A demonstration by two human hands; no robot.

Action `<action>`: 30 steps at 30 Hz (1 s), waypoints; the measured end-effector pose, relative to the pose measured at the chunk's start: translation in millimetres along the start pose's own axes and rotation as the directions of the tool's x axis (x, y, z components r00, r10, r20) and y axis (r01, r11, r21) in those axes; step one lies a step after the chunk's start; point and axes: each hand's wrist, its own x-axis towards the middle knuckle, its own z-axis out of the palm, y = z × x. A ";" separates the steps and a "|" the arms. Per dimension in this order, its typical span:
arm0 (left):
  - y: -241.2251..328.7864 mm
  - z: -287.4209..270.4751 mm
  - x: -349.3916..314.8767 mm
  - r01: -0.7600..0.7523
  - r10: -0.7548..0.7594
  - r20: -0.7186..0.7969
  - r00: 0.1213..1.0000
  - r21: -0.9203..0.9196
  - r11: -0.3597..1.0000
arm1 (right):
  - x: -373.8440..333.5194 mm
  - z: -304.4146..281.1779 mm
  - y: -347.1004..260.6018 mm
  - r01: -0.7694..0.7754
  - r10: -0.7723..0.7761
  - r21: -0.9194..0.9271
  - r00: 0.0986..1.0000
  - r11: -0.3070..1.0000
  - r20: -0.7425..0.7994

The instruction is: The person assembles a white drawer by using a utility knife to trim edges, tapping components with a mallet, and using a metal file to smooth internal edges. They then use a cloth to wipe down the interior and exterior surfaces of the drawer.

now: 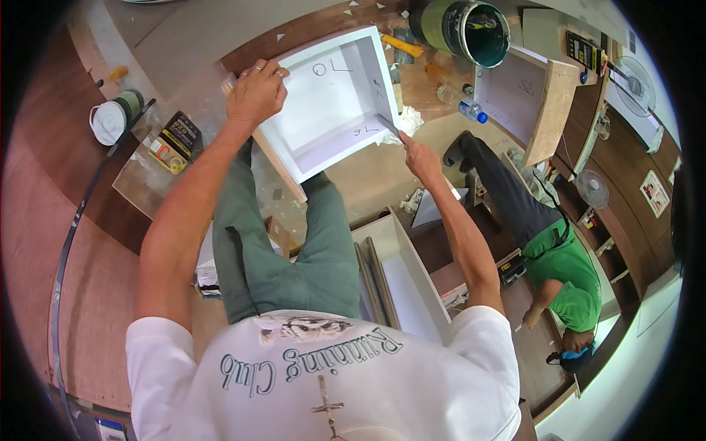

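A white-lined wooden drawer with dark handwritten marks inside rests tilted above my knees. My left hand is closed over its upper left rim, fingers curled onto the edge. Gripped in my right hand is a thin, flat-bladed tool, its tip against the inner face of the drawer's right wall near the lower corner. The tool's handle is mostly covered by my fingers, so its exact kind is unclear. A crumpled white cloth or paper lies just beyond that corner.
An open can, a yellow-handled tool and a blue-capped bottle lie beyond the drawer. Another drawer stands right of them. A co-worker in green is at right. A long dark strip curves along the left; a white-lidded tub stands there.
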 end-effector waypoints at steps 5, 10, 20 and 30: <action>-8.4 -5.2 -8.9 -0.009 0.010 -0.032 0.999 0.044 0.999 | -24.3 -1.3 -37.6 0.026 -0.023 -0.022 0.992 0.999 0.123; 3.5 1.6 4.6 -0.028 0.027 -0.034 0.999 -0.018 0.999 | -8.1 10.3 -13.5 -0.040 0.040 -0.021 0.999 0.999 -0.016; -6.0 -4.7 7.2 -0.035 0.035 0.001 0.999 -0.004 0.999 | 7.6 3.9 -35.8 -0.101 0.105 -0.041 0.988 0.994 0.110; -8.9 -1.9 4.8 -0.036 0.036 0.024 0.999 -0.031 0.999 | 13.2 -4.4 -44.5 -0.128 0.147 -0.133 0.978 0.983 0.146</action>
